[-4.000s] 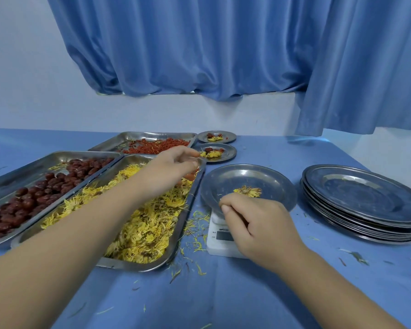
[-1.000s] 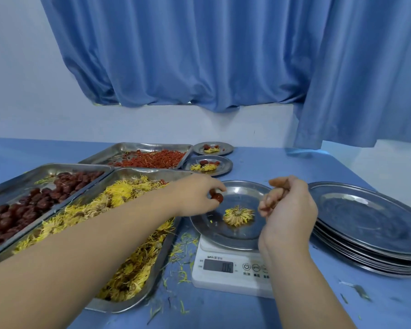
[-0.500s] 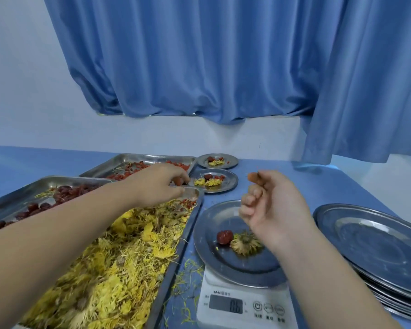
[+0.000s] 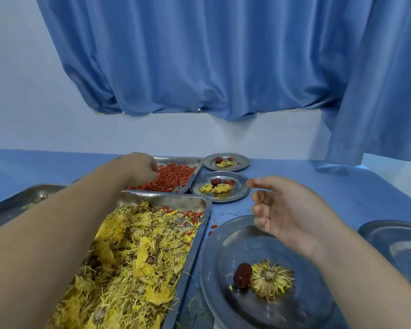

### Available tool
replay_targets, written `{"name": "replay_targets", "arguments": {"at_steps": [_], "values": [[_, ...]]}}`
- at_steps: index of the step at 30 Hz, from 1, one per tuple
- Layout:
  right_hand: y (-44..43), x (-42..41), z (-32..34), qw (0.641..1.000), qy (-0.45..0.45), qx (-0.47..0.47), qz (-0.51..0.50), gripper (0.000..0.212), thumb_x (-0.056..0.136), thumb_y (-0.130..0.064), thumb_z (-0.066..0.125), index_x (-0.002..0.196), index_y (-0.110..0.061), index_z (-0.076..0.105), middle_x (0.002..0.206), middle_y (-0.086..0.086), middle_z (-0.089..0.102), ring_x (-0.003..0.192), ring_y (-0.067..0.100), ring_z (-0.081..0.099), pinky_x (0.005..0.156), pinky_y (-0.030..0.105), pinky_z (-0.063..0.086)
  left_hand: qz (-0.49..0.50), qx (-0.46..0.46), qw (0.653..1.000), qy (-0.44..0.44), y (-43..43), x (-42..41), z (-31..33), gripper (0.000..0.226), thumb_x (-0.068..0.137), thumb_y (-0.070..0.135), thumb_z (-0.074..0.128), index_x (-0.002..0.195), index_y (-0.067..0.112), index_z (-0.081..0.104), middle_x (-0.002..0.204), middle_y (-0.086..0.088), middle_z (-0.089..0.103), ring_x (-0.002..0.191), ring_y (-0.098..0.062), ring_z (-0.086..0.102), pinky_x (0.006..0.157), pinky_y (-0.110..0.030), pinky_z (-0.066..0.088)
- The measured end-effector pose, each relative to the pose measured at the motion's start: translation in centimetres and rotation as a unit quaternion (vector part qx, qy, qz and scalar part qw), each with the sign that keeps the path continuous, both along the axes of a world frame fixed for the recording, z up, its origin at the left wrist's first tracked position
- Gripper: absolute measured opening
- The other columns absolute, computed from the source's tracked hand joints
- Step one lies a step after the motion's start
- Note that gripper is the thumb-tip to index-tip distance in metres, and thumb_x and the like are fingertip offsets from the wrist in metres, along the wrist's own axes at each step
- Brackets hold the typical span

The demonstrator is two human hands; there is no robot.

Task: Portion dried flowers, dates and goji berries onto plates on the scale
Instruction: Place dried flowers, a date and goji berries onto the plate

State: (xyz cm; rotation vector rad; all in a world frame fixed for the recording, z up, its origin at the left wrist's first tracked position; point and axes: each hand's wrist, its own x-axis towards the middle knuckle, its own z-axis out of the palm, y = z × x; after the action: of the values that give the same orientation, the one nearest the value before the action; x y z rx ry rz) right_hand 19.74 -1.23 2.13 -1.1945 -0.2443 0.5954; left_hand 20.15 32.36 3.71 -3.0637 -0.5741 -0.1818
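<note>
A steel plate (image 4: 215,255) at the lower right carries one red date (image 4: 242,274) and one dried yellow flower (image 4: 271,279); the scale under it is hidden. My left hand (image 4: 138,166) reaches to the far tray of goji berries (image 4: 176,176), its curled fingertips dipped into the berries. My right hand (image 4: 287,210) hovers above the plate's far rim, fingers loosely curled and holding nothing. The long tray of dried flowers (image 4: 133,257) lies under my left forearm.
Two small filled plates (image 4: 242,194) (image 4: 244,162) stand beyond the goji tray. A steel tray (image 4: 22,198) sits at the far left. Spare plates (image 4: 394,236) are at the right edge. Loose berries and petals lie between tray and plate. A blue curtain (image 4: 211,55) hangs behind.
My left hand has moved from the flower tray's far end out to the goji berry tray. My right hand has opened somewhat and drifted right. The camera has leaned in closer.
</note>
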Motion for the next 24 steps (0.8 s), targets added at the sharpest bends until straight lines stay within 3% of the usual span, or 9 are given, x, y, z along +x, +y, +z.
{"name": "replay_targets", "arguments": {"at_steps": [4,8,12,16,24], "values": [[0.2,0.2,-0.2,1.0,-0.004,0.011,0.024,0.009,0.087,-0.019,0.058,0.085,-0.013,0.064,0.056,-0.001,0.052,0.045,0.011,0.046,0.038,0.02,0.035,0.015,-0.001,0.998,0.054,0.2,3.4,-1.6,0.028,0.094,0.032,0.053,0.114,0.02,0.069,0.121,-0.002,0.066,0.106,-0.02,0.059,0.095,-0.037,0.047],[0.2,0.2,-0.3,0.998,0.006,0.028,0.051,0.013,0.088,-0.019,0.056,0.081,-0.012,0.064,0.056,-0.001,0.051,0.044,0.01,0.045,0.038,0.02,0.035,0.033,0.015,0.988,0.149,-0.4,5.7,-3.7,0.027,0.096,0.025,0.043,0.101,0.013,0.067,0.104,-0.006,0.067,0.092,-0.021,0.062,0.08,-0.034,0.048],[0.0,0.6,-0.4,0.999,0.008,0.03,0.044,0.014,0.088,-0.018,0.056,0.08,-0.011,0.065,0.057,-0.001,0.051,0.044,0.01,0.045,0.039,0.02,0.035,0.054,0.035,0.986,0.157,-0.3,6.8,-4.7,0.023,0.098,0.025,0.042,0.099,0.013,0.062,0.107,-0.007,0.064,0.093,-0.022,0.058,0.089,-0.037,0.047],[-0.3,1.1,-0.4,1.0,0.005,0.026,0.017,0.016,0.087,-0.018,0.057,0.075,-0.012,0.065,0.054,-0.001,0.052,0.042,0.01,0.045,0.038,0.02,0.034,0.064,0.019,0.984,0.162,0.2,7.6,-5.3,0.031,0.098,0.028,0.044,0.119,0.013,0.061,0.123,-0.008,0.06,0.107,-0.024,0.055,0.098,-0.04,0.042],[-0.2,1.5,-0.9,1.0,-0.01,0.001,-0.016,0.018,0.087,-0.016,0.058,0.071,-0.014,0.066,0.051,-0.002,0.052,0.042,0.009,0.045,0.04,0.021,0.034,0.06,-0.047,0.984,0.162,0.2,8.4,-5.8,0.027,0.097,0.028,0.051,0.112,0.013,0.068,0.115,-0.003,0.059,0.109,-0.024,0.055,0.1,-0.04,0.042]]}}
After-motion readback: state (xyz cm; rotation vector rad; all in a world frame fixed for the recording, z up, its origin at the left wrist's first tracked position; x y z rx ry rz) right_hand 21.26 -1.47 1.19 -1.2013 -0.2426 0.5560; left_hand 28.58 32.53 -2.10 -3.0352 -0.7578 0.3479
